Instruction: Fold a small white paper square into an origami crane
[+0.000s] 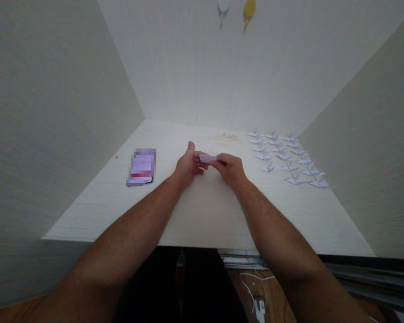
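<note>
A small folded piece of white paper [207, 158] is held above the middle of the table. My right hand [231, 168] pinches its right end between thumb and fingers. Beside the paper's left end is my left hand [188, 167], thumb raised and fingers spread apart. Its fingertips lie behind and below the paper; whether they touch it I cannot tell. Several folded paper cranes [284, 158] stand in rows at the right of the white table [202, 215].
A purple, pixelated flat item [142, 167] lies on the left of the table. Pale walls border the table at the left, back and right. Two round hooks, one white [223, 5] and one yellow [249, 8], hang on the back wall. A white cable [247, 287] trails on the floor.
</note>
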A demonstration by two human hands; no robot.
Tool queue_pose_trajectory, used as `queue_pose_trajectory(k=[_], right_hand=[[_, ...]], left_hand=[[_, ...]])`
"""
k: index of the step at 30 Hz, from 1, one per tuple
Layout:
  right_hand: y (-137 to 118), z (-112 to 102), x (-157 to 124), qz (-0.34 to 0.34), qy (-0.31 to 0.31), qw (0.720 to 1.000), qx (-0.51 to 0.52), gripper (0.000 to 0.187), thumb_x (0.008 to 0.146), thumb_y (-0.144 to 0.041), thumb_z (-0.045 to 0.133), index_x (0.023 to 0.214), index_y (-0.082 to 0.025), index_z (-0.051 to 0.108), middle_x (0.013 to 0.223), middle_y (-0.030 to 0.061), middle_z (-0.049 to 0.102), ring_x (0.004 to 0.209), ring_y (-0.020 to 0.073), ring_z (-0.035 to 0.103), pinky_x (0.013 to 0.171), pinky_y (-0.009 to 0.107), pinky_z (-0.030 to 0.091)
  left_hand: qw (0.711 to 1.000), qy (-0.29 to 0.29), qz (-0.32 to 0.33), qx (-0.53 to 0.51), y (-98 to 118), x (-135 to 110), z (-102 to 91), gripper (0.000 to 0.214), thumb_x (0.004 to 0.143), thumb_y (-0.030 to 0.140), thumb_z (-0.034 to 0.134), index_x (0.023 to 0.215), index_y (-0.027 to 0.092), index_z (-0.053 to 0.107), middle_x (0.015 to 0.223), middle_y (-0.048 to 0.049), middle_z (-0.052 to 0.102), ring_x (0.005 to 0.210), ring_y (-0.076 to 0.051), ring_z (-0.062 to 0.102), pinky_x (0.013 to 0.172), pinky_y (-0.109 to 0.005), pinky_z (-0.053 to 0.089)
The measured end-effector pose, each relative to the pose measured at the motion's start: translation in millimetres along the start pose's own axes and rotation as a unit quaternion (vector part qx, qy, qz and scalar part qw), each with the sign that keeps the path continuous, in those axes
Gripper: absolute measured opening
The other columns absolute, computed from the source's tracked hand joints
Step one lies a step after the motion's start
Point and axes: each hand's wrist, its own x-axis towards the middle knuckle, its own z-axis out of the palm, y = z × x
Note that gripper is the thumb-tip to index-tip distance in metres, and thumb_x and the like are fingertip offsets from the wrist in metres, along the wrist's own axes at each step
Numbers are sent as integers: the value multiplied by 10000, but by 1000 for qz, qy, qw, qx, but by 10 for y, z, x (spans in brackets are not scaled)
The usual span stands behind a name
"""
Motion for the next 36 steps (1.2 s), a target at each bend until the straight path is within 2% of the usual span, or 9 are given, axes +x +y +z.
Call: queue_pose_trajectory(k=[2, 4, 7, 12, 17, 22, 25, 30, 36], right_hand=[[25, 4, 0, -19, 8, 1000, -16, 151, 844, -357, 648, 762, -241, 696, 729, 0, 668, 718, 156, 596, 714, 288, 467], [45, 20, 4, -23, 20, 1000, 7, 105, 839, -317, 644, 833, -257, 729, 827, 17, 712, 798, 172, 636, 789, 311, 498], [53, 53, 17, 20, 52, 994, 98, 191, 784, -272, 660, 958, -248, 736, 928, 34, 737, 835, 177, 667, 805, 329, 540], [0, 59, 43, 149, 47, 949, 274, 254, 796, -380, 609, 931, -192, 713, 713, 10, 690, 627, 142, 643, 604, 291, 564], [-47, 62, 41, 172, 25, 960, 221, 218, 702, -393, 714, 719, -185, 649, 616, 0, 660, 532, 123, 603, 517, 247, 518], [-30, 64, 32, 153, 19, 972, 179, 186, 694, -341, 702, 642, -186, 612, 546, -20, 616, 503, 117, 573, 478, 230, 444], [1, 68, 23, 117, 32, 982, 147, 157, 713, -334, 689, 716, -177, 686, 562, -31, 616, 507, 99, 535, 490, 225, 411], [52, 99, -2, 74, 63, 985, 143, 217, 748, -308, 676, 913, -202, 769, 664, -16, 682, 574, 104, 568, 563, 245, 461], [49, 111, -19, 39, 74, 986, 145, 179, 772, -284, 663, 900, -246, 782, 804, 6, 744, 672, 128, 628, 639, 276, 509]], left_hand=[[1000, -20, -23, 3, 11, -14, -7, 572, 762, 714, 558, 792, 158, 687, 679, -78, 650, 523, -137, 555, 431, -254, 371], [1000, -19, -9, 16, -7, -28, -7, 388, 671, 481, 762, 854, 143, 711, 703, -59, 662, 547, -119, 557, 451, -236, 375], [1000, -8, 25, 12, -52, -33, 1, 421, 569, 272, 830, 952, 138, 717, 805, -58, 696, 616, -115, 589, 498, -226, 411], [995, 50, 88, 6, -72, -7, 7, 411, 614, 289, 791, 987, 143, 701, 828, -43, 696, 662, -109, 602, 549, -220, 462], [989, 73, 122, 51, -74, -10, 30, 243, 606, 272, 770, 778, 151, 648, 703, 5, 643, 591, -94, 563, 538, -225, 481], [989, 52, 114, 79, -66, -35, 47, 215, 616, 297, 766, 693, 144, 635, 633, 10, 631, 562, -85, 554, 542, -211, 457], [989, 63, 102, 90, -58, -40, 46, 229, 615, 319, 767, 654, 137, 633, 597, 7, 618, 538, -89, 548, 533, -223, 460], [990, 65, 94, 83, -78, -21, 38, 204, 634, 314, 742, 636, 133, 648, 566, -4, 602, 523, -110, 564, 528, -253, 489], [995, 66, 63, 33, -65, -28, 73, 162, 633, 273, 715, 629, 129, 640, 568, -9, 598, 509, -103, 546, 505, -258, 503]])
